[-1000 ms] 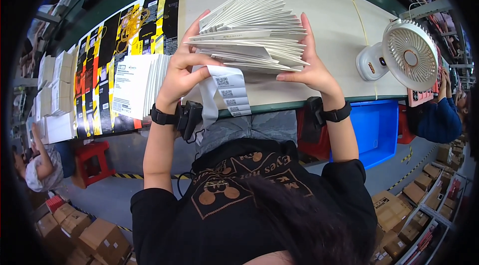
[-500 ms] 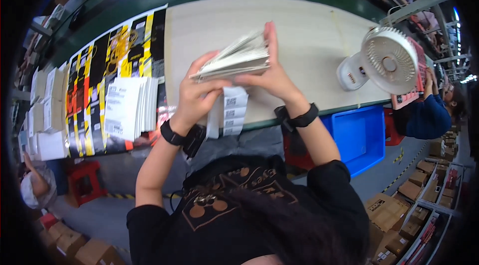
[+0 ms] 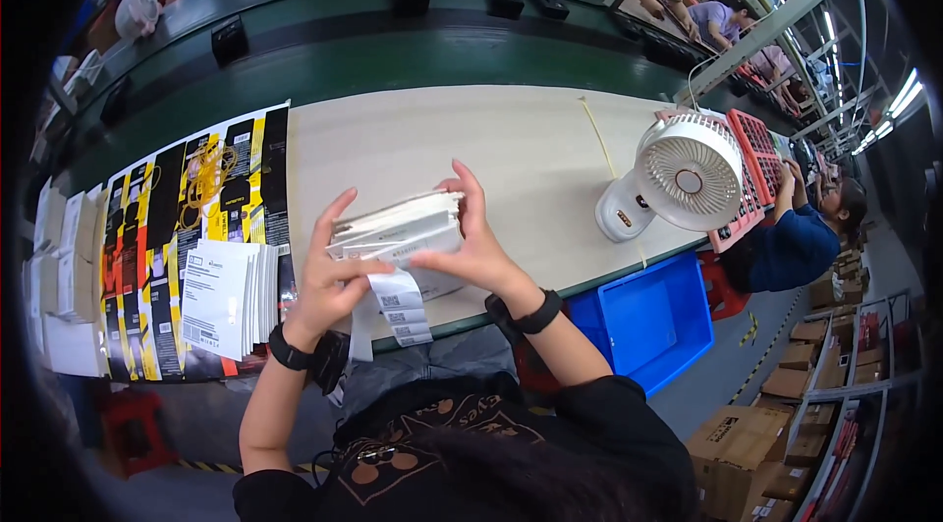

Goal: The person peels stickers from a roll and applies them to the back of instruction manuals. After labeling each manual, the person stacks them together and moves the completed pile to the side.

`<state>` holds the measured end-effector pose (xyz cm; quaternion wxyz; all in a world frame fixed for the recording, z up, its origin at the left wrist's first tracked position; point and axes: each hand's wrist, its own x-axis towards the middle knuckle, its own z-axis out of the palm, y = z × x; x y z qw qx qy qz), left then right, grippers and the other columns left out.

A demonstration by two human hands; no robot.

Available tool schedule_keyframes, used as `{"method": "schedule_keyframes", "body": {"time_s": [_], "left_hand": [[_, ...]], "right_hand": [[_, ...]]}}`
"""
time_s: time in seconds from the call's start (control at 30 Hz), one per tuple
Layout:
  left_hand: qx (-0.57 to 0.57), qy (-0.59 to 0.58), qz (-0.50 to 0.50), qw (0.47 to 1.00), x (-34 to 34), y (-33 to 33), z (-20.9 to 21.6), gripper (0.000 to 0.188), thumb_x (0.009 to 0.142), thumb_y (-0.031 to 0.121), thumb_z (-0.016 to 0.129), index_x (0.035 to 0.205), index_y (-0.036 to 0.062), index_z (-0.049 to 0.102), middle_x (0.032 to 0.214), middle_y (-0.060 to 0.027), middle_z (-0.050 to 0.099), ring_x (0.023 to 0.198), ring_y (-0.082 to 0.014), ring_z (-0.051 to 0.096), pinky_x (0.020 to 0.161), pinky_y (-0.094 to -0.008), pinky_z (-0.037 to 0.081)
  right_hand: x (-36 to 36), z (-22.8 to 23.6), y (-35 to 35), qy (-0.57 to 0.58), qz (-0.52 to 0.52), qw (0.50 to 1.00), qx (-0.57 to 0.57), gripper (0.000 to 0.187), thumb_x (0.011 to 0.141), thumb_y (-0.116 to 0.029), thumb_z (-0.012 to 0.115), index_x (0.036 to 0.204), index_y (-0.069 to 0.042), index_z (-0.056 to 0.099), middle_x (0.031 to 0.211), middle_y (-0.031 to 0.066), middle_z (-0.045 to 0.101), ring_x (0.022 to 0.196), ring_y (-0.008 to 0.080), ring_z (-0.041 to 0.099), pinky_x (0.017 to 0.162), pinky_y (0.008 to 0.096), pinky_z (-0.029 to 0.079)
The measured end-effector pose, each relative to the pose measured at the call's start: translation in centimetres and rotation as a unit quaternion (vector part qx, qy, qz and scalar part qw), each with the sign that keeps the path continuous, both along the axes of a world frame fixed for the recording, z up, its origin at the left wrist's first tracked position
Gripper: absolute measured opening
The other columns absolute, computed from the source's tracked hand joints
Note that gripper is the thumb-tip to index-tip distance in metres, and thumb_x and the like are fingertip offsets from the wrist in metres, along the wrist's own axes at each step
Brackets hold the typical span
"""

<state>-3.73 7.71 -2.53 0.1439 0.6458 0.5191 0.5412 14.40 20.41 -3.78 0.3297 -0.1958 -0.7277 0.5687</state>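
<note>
A: Hands first. What did each hold?

B: Left hand (image 3: 329,276) pressed its fingers against the near left end of a stack of white leaflets (image 3: 398,227), thumb spread wide, so it was closed on the stack only loosely. Right hand (image 3: 478,252) gripped the other end, fingers curled over the top edge, index finger raised. The stack was held off the counter (image 3: 442,134), just above its near edge, in front of the person's chest.

A: And below the hands?

B: A strip of printed labels (image 3: 401,304) hung from under the stack. On each wrist sat a dark band.

A: What lay further out?

B: To the left, a second pile of white sheets (image 3: 224,298) rested on a row of black-and-yellow printed cards (image 3: 162,247). To the right stood a small white fan (image 3: 678,178), with a blue bin (image 3: 653,321) below the counter's edge.

A: Where was the risk?

B: Probably in the loose left grip: the leaflets might fan out and slide off over the edge, and the dangling strip could snag.
</note>
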Motion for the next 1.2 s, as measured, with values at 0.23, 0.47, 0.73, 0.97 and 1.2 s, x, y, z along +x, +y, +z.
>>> {"method": "schedule_keyframes", "body": {"time_s": [0.23, 0.47, 0.73, 0.97, 1.2], "left_hand": [[-0.012, -0.028, 0.044, 0.999, 1.7, -1.5, -1.8, 0.038, 0.063, -0.009, 0.055, 0.083, 0.0164, 0.075, 0.144, -0.0180, 0.028, 0.131, -0.0332, 0.033, 0.105, -0.0397, 0.029], [0.024, -0.019, 0.022, 0.999, 1.7, -0.3, -0.6, 0.038, 0.062, -0.009, 0.057, 0.084, 0.0161, 0.075, 0.145, -0.0184, 0.027, 0.131, -0.0341, 0.033, 0.104, -0.0382, 0.031], [-0.029, 0.008, 0.010, 1.000, 2.3, -2.5, -2.2, 0.036, 0.062, -0.007, 0.059, 0.085, 0.0144, 0.075, 0.146, -0.0200, 0.023, 0.130, -0.0332, 0.035, 0.103, -0.0390, 0.033], [-0.174, -0.230, -0.028, 0.957, 3.8, -3.5, -3.6, 0.030, 0.065, -0.003, 0.060, 0.084, 0.0140, 0.075, 0.149, -0.0179, 0.017, 0.136, -0.0338, 0.023, 0.109, -0.0401, 0.023], [-0.030, 0.028, 0.052, 0.998, 3.0, -4.8, 0.0, 0.020, 0.066, 0.003, 0.065, 0.080, 0.0140, 0.073, 0.146, -0.0187, 0.025, 0.138, -0.0354, 0.018, 0.110, -0.0465, 0.017]], "right_hand": [[0.0, -0.1, -0.9, -0.017, 0.002, 0.999, -0.029, 0.112, 0.060, -0.018, 0.085, 0.142, -0.009, 0.009, 0.130, 0.0144, 0.034, 0.122, 0.0257, 0.036, 0.101, 0.0378, 0.032], [0.6, 0.6, -2.2, -0.008, -0.065, 0.995, 0.075, 0.097, 0.063, -0.013, 0.084, 0.135, -0.007, 0.019, 0.131, 0.0171, 0.035, 0.123, 0.0258, 0.037, 0.101, 0.0401, 0.036], [1.3, -1.7, -4.3, 0.069, -0.071, 0.994, -0.044, 0.097, 0.063, -0.005, 0.082, 0.136, -0.007, 0.017, 0.126, 0.0161, 0.042, 0.117, 0.0244, 0.046, 0.096, 0.0370, 0.043], [0.4, -1.5, -5.7, 0.097, -0.060, 0.983, -0.144, 0.108, 0.059, -0.004, 0.085, 0.139, -0.011, 0.013, 0.121, 0.0115, 0.041, 0.113, 0.0225, 0.047, 0.096, 0.0351, 0.041], [1.6, -2.3, -5.2, 0.044, -0.040, 0.995, -0.078, 0.090, 0.060, -0.006, 0.083, 0.132, -0.006, 0.028, 0.121, 0.0098, 0.046, 0.112, 0.0217, 0.049, 0.092, 0.0335, 0.045]]}}
